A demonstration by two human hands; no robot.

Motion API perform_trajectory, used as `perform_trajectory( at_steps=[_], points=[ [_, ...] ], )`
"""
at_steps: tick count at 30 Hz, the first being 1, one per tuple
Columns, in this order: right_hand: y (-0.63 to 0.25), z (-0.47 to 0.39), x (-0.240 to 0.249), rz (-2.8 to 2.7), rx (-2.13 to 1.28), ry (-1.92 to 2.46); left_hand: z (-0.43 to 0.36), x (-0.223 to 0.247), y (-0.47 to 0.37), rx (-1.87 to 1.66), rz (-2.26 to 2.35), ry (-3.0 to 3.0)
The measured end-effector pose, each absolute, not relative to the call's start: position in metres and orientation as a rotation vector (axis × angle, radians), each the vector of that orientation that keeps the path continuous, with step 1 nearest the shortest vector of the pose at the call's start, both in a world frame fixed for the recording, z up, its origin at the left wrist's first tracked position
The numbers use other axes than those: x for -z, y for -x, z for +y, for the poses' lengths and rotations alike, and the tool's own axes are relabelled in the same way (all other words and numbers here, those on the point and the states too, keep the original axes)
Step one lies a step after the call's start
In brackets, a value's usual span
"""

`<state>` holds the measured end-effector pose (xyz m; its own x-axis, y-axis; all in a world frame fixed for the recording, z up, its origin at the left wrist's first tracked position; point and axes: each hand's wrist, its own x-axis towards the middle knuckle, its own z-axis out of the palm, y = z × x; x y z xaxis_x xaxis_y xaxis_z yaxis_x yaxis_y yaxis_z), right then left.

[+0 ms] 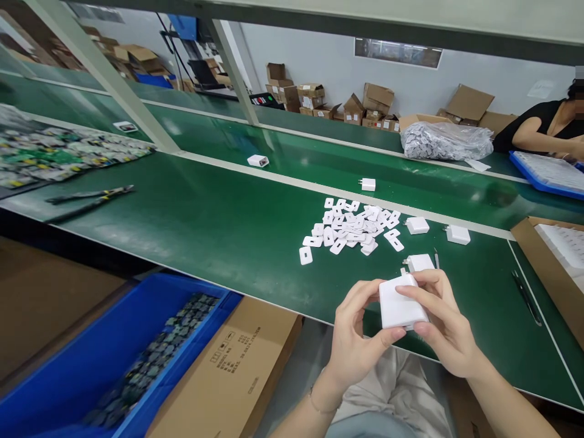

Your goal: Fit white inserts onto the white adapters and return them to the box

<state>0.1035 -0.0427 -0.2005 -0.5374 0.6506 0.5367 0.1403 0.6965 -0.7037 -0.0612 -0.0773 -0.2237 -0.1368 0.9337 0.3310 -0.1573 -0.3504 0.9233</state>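
Note:
Between both hands, above the table's front edge, is a white charger with its prongs pointing away. My left hand grips its left side and lower edge with thumb and fingers. On the right side, my right hand holds the same charger, one finger across its face. Just behind it lies another white charger, partly covered by my fingers. A pile of white end plates with slots is spread on the green table. Two more chargers lie right of the pile.
Tweezers and a cardboard box are at the right. Pliers and circuit boards lie at the left. Below the left edge is a blue bin. Across the belt, a person works beside a blue tray.

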Motion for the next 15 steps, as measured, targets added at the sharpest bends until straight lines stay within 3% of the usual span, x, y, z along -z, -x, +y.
perform_trajectory(
  at_steps=[9, 15],
  points=[
    [-0.092, -0.043, 0.212, -1.825, -0.871, 0.754, -0.076, 0.227, 0.056, -1.577, 1.020, -1.145],
    [-0.121, -0.031, 0.203, -2.145, -0.676, 1.071, -0.059, 0.237, 0.053, -1.321, 0.785, -0.621]
  ],
)
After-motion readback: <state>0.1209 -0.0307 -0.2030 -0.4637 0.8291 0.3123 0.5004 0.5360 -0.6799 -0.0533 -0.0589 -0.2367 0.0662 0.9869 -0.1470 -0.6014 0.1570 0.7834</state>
